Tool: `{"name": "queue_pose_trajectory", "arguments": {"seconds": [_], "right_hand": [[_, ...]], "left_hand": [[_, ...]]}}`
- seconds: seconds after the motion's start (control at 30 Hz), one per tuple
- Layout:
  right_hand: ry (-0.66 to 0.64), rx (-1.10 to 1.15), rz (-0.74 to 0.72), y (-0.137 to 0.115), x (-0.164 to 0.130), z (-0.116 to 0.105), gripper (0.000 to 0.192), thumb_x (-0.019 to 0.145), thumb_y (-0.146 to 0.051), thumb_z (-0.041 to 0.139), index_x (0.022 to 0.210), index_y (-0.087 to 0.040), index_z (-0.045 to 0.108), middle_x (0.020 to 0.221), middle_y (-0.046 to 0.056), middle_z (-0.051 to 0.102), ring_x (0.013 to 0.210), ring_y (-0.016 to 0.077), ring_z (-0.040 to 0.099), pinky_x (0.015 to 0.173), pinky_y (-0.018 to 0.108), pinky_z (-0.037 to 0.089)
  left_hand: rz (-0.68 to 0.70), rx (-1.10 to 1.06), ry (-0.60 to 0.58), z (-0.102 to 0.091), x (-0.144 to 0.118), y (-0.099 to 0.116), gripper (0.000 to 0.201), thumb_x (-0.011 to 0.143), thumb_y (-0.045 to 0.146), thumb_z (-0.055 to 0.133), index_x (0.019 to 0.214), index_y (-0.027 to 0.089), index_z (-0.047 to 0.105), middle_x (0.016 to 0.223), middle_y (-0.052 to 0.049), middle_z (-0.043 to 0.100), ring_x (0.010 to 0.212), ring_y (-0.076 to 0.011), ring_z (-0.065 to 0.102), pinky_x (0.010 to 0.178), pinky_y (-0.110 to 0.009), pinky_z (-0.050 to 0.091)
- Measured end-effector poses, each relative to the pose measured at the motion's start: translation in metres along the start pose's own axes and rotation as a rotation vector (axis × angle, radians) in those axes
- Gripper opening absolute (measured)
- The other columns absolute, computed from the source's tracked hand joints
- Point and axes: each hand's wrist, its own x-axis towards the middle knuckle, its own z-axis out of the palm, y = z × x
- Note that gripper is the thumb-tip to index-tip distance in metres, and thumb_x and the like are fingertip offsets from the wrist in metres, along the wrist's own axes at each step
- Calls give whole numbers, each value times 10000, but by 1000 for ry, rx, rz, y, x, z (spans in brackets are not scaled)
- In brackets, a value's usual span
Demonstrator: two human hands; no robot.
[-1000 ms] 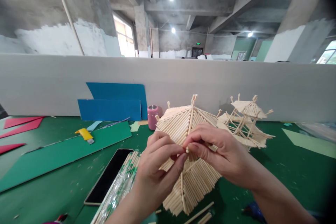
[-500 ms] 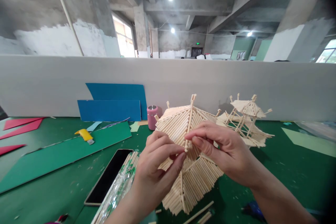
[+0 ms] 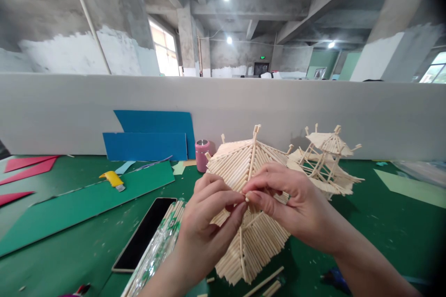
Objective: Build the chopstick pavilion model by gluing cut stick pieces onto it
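The left hand (image 3: pixel 209 218) has thumb and forefinger drawn together at the near end of a short, pale, round wooden stick (image 3: pixel 247 199), its other fingers loosely curled; the right hand (image 3: pixel 291 199), just beside it, pinches the same end with thumb and fingertip. Whether both press equally hard I cannot tell. The stick should be very light, stiff and fairly smooth, so a fingertip pinch near the end looks sufficient, while sideways force could snap or loosen it. Directly beyond and below both hands stands the large tiered model of closely laid pale wooden sticks (image 3: pixel 232 163); it seems light for its bulk and rigid but fragile at its joints, better supported low under its broad body than by the thin corner posts. Below the hands lie loose pale sticks (image 3: pixel 265 281); left of the left hand, a clear, green-printed wrapper of pale sticks (image 3: pixel 158 241) lies beside a flat black phone (image 3: pixel 144 234). Beyond the right hand stands a smaller, open-framed pale stick pavilion (image 3: pixel 329 146).
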Motion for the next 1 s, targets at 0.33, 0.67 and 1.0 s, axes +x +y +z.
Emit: {"name": "queue_pose_trajectory", "arguments": {"seconds": [0.33, 0.67, 1.0], "right_hand": [[-8, -20, 0, 0, 2, 0, 87, 799, -156, 560, 809, -216, 622, 741, -27, 581, 727, 108, 518, 656, 249, 408], [72, -4, 2, 1, -3, -2, 187, 851, -214, 486, 960, -242, 635, 845, 10, 625, 771, 130, 555, 673, 266, 446], [91, -26, 13, 2, -5, 2, 133, 792, -205, 577, 914, -229, 623, 813, -16, 593, 725, 98, 527, 597, 224, 407]], "left_hand": [[-6, -6, -10, 0, -2, -1, 172, 698, 32, 581, 785, 181, 584, 656, -12, 574, 655, -147, 463, 604, -324, 408], [1, -13, -4, 0, -2, -3, 210, 693, 26, 580, 820, 193, 581, 666, -2, 581, 658, -146, 475, 615, -329, 413], [-3, 0, -13, -1, -1, -2, 204, 700, 33, 583, 822, 197, 584, 664, -2, 580, 657, -147, 474, 612, -329, 408]]}}
